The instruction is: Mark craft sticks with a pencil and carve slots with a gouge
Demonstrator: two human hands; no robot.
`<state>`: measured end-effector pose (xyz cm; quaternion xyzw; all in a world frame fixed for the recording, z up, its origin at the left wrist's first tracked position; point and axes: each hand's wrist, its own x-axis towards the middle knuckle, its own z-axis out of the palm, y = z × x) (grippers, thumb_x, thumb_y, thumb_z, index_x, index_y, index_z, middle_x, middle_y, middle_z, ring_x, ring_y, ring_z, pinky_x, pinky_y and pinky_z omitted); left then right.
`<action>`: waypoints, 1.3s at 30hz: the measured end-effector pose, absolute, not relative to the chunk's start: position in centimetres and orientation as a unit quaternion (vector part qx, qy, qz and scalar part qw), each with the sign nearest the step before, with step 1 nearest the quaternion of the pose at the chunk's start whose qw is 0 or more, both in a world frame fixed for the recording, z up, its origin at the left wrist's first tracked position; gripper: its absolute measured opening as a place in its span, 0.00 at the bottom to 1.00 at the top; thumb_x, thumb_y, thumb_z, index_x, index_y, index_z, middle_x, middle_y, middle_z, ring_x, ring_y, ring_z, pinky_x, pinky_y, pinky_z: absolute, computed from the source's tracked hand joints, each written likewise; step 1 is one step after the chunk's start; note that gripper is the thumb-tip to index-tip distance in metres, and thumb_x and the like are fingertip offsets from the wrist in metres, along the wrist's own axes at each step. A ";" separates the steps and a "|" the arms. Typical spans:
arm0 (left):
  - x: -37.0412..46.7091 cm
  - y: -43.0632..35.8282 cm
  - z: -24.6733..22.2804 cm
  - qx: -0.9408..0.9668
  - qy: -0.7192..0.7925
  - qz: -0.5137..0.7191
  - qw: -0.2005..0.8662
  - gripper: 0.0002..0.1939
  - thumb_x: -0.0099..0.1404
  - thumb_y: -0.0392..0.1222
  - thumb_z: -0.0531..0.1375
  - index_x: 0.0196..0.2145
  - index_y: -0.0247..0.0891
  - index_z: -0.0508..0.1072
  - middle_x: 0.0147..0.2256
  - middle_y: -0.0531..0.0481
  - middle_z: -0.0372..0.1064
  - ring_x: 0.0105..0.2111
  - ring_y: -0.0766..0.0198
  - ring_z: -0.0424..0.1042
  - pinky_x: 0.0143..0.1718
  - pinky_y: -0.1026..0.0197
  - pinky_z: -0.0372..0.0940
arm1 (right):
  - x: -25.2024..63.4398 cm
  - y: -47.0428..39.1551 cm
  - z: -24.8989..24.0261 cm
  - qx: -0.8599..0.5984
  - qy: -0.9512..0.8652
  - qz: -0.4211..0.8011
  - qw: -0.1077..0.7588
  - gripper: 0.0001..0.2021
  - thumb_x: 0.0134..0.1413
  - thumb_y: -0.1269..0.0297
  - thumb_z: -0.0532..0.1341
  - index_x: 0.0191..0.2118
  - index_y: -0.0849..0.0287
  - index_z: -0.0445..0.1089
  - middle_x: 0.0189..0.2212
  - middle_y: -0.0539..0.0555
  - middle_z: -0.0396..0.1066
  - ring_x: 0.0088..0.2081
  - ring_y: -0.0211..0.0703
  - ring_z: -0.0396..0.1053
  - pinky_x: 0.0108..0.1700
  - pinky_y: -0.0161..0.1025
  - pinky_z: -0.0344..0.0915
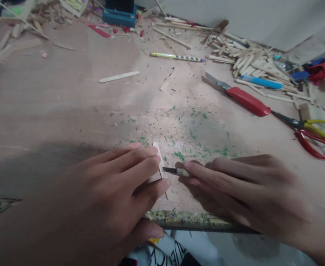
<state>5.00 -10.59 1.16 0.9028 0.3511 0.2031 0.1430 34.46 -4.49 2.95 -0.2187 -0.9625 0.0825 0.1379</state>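
Observation:
A pale wooden stick [162,167] lies near the table's front edge, pointing away from me. My left hand [123,181] presses it against the tabletop with the fingertips along its left side. In my right hand [240,184] is a small knife [181,172], pinched between thumb and fingers. Its dark blade points left and touches the stick between my left fingertips. A thin dark line runs beside the stick's lower end.
Green shavings [179,155] litter the tabletop [54,99]. A loose stick [119,77] and a pencil [176,57] lie farther back. On the right are a red cutter [248,101], scissors [317,135], a blue pen [261,82] and a heap of sticks [252,62].

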 end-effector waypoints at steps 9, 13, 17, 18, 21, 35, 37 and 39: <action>5.0 -10.9 1.1 0.898 0.364 0.204 0.138 0.11 0.80 0.47 0.57 0.52 0.41 0.76 0.55 0.44 0.74 0.62 0.48 0.72 0.63 0.42 0.73 | 34.2 -5.1 2.1 -0.203 -0.966 0.016 0.157 0.14 0.73 0.70 0.67 0.59 0.68 0.74 0.29 0.47 0.73 0.26 0.34 0.68 0.25 0.41 0.58; 4.8 -11.0 0.9 0.903 0.356 0.196 0.138 0.10 0.78 0.44 0.58 0.52 0.42 0.75 0.57 0.44 0.73 0.63 0.47 0.72 0.61 0.42 0.73 | 33.7 -5.0 1.8 -0.209 -0.965 0.000 0.161 0.12 0.75 0.68 0.66 0.57 0.67 0.75 0.27 0.46 0.73 0.25 0.33 0.70 0.24 0.41 0.59; 4.7 -10.9 0.9 0.905 0.357 0.188 0.133 0.11 0.78 0.43 0.58 0.54 0.41 0.75 0.59 0.43 0.72 0.63 0.47 0.71 0.61 0.41 0.72 | 33.8 -4.9 1.7 -0.205 -0.963 -0.003 0.172 0.12 0.74 0.69 0.66 0.58 0.66 0.75 0.27 0.45 0.72 0.25 0.32 0.69 0.24 0.40 0.60; 4.7 -10.9 1.0 0.906 0.355 0.188 0.131 0.12 0.78 0.43 0.58 0.55 0.41 0.75 0.58 0.43 0.72 0.62 0.47 0.71 0.61 0.41 0.72 | 33.8 -4.9 1.6 -0.206 -0.963 0.001 0.174 0.12 0.74 0.69 0.66 0.58 0.66 0.75 0.27 0.44 0.72 0.24 0.32 0.69 0.24 0.39 0.60; 4.6 -10.9 1.1 0.906 0.354 0.188 0.135 0.11 0.78 0.42 0.57 0.54 0.41 0.75 0.56 0.42 0.72 0.62 0.46 0.71 0.61 0.40 0.72 | 34.0 -4.8 1.5 -0.210 -0.959 0.016 0.188 0.12 0.73 0.69 0.67 0.58 0.64 0.75 0.28 0.44 0.72 0.25 0.32 0.68 0.23 0.40 0.59; 4.8 -10.3 1.1 0.917 0.343 0.167 0.116 0.18 0.76 0.34 0.55 0.59 0.39 0.75 0.52 0.41 0.72 0.55 0.45 0.73 0.53 0.41 0.74 | 34.3 -4.8 1.7 -0.218 -0.956 0.051 0.189 0.17 0.68 0.71 0.71 0.59 0.64 0.74 0.31 0.47 0.76 0.26 0.34 0.70 0.24 0.43 0.57; 4.7 -10.4 0.9 0.924 0.337 0.149 0.101 0.25 0.72 0.29 0.54 0.62 0.41 0.74 0.53 0.42 0.72 0.55 0.46 0.73 0.52 0.42 0.74 | 34.5 -4.8 1.7 -0.226 -0.952 0.078 0.193 0.17 0.68 0.72 0.71 0.59 0.63 0.75 0.32 0.47 0.77 0.27 0.34 0.71 0.26 0.42 0.58; 4.7 -10.7 0.6 0.926 0.332 0.149 0.101 0.23 0.72 0.29 0.54 0.60 0.43 0.75 0.52 0.45 0.73 0.53 0.49 0.72 0.52 0.44 0.73 | 34.7 -4.7 1.7 -0.231 -0.949 0.095 0.195 0.17 0.68 0.73 0.70 0.60 0.62 0.75 0.34 0.47 0.79 0.27 0.34 0.73 0.27 0.42 0.60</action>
